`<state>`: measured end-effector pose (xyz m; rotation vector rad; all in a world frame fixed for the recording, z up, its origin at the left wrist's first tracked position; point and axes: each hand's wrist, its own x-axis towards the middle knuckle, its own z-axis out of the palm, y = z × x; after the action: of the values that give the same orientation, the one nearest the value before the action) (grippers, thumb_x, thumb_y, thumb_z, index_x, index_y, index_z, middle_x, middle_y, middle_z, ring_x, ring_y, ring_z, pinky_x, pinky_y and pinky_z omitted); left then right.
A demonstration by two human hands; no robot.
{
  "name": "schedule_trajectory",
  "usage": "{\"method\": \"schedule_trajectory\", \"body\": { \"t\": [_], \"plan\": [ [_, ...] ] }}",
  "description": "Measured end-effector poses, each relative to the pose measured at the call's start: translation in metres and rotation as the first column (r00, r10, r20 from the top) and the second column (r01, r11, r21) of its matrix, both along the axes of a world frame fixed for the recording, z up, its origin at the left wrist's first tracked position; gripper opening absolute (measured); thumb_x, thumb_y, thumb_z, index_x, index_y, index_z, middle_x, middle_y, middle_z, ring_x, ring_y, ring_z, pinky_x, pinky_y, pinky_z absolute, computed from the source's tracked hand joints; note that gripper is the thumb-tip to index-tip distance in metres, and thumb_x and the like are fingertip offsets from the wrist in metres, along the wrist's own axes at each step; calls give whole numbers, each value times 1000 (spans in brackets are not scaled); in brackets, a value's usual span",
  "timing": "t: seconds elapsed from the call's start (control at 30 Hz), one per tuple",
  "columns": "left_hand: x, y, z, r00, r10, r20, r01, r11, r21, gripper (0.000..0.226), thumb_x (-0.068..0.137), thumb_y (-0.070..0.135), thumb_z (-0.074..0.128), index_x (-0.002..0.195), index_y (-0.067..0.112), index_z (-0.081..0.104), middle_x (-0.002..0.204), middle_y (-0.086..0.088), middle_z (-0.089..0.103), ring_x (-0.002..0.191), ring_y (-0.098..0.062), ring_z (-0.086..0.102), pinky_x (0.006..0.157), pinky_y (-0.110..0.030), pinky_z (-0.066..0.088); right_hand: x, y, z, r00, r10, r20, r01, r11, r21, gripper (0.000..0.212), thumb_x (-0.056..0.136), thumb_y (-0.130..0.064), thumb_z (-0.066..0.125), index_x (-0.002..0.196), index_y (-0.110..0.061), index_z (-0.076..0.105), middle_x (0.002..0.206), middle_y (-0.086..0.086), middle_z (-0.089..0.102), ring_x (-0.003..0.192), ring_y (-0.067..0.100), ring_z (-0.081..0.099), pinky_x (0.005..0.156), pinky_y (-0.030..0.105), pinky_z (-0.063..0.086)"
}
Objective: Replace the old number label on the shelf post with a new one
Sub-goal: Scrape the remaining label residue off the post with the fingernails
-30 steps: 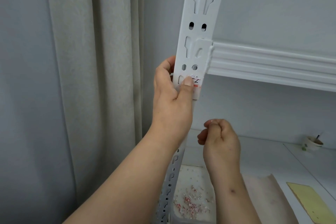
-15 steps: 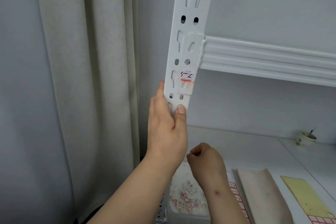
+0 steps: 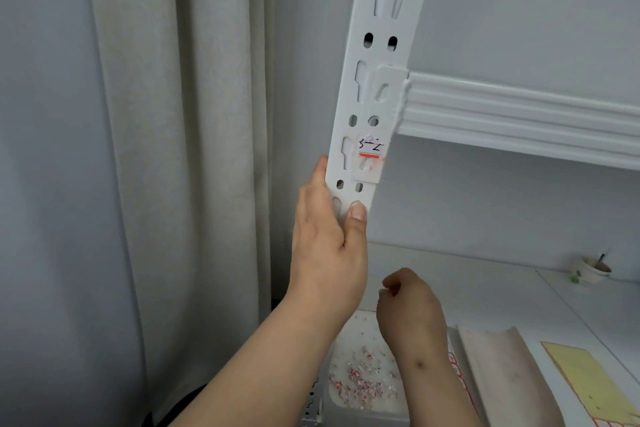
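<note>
1. One hand, the left hand (image 3: 327, 246), holds the white shelf post (image 3: 375, 90) low down. Its thumb lies flat on the front of the post and its fingers go round the back edge.
2. Just above that thumb is the old number label (image 3: 370, 158), stuck on the front of the post. It is scratched and partly peeled, with black writing and a red line on it.
3. Lower down, the right hand (image 3: 410, 308) is curled into a loose fist, away from the post. I cannot tell if it holds a tiny bit of something.
4. Under the right hand sits a white tray (image 3: 363, 402) with little red and white scraps (image 3: 362, 381) in it.
5. Beside the tray, on the white shelf (image 3: 502, 295), lie a beige sheet (image 3: 502, 378) and a yellow sheet (image 3: 588, 381).
6. A small cup (image 3: 588, 270) stands far back on the shelf.
7. To the left hangs a pale curtain (image 3: 173, 149).
</note>
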<state>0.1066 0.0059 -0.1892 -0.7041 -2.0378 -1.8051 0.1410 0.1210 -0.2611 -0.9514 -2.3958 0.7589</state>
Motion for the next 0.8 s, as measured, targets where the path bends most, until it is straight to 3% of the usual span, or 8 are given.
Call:
{"method": "schedule_trajectory", "body": {
  "t": [0.1, 0.2, 0.27, 0.33, 0.4, 0.5, 0.6, 0.8],
  "plan": [
    [1, -2, 4, 998, -58, 30, 56, 995, 81, 61, 95, 20, 54, 151, 29, 30, 144, 18, 41, 127, 14, 38, 103, -4, 29, 3, -11, 31, 948, 29, -318, -72, 990, -125, 12, 91, -19, 58, 80, -22, 61, 79, -7, 64, 75, 14, 60, 57, 22, 37],
    [5, -4, 17, 994, -66, 82, 51, 983, 174, 58, 84, 38, 54, 140, 32, 42, 135, 13, 53, 122, -3, 53, 105, -32, 47, 11, -29, 81, 782, 2, -624, -141, 975, -174, 16, 88, -27, 61, 73, -22, 61, 69, -8, 64, 62, 3, 58, 55, 13, 41],
    [7, -4, 32, 997, -58, 58, 42, 971, 237, 58, 83, 40, 56, 139, 28, 44, 134, 11, 55, 122, -3, 56, 104, -33, 49, 17, -40, 110, 675, 9, -738, -203, 964, -173, 12, 86, -29, 61, 75, -24, 63, 70, -9, 65, 64, 0, 59, 57, 7, 42],
    [7, -5, 47, 997, -71, 43, 55, 951, 304, 55, 84, 39, 57, 136, 28, 46, 134, 9, 58, 122, -4, 57, 103, -32, 49, 20, -49, 131, 620, 36, -784, -267, 949, -167, 10, 86, -31, 61, 79, -24, 65, 71, -11, 66, 66, -4, 59, 58, 6, 42],
    [6, -5, 59, 990, -118, 73, 84, 929, 359, 40, 87, 37, 60, 126, 32, 53, 126, 9, 64, 112, -5, 65, 96, -33, 54, 16, -54, 142, 621, 68, -781, -324, 930, -176, 14, 88, -34, 61, 81, -23, 68, 70, -13, 69, 66, -5, 61, 57, 7, 42],
    [4, -3, 65, 971, -190, 145, 106, 887, 450, 21, 93, 24, 66, 111, 32, 57, 111, 8, 72, 96, -6, 72, 87, -35, 59, 5, -61, 145, 659, 103, -745, -380, 900, -212, 23, 92, -33, 57, 80, -22, 73, 70, -14, 72, 66, -1, 65, 64, 23, 51],
    [1, -2, 65, 964, -208, 162, 105, 866, 488, 22, 92, 19, 68, 105, 33, 58, 109, 8, 74, 98, -8, 73, 90, -37, 59, -2, -65, 141, 647, 88, -758, -420, 870, -258, 24, 94, -29, 55, 85, -23, 76, 77, -10, 76, 75, 6, 71, 73, 34, 57],
    [-2, -3, 64, 958, -236, 162, 128, 859, 495, 29, 88, 12, 67, 109, 29, 57, 109, 6, 74, 98, -11, 73, 92, -40, 59, -4, -68, 138, 648, 81, -758, -390, 889, -238, 24, 92, -28, 53, 83, -22, 75, 71, -6, 74, 69, 13, 70, 71, 41, 58]
  ]
}}
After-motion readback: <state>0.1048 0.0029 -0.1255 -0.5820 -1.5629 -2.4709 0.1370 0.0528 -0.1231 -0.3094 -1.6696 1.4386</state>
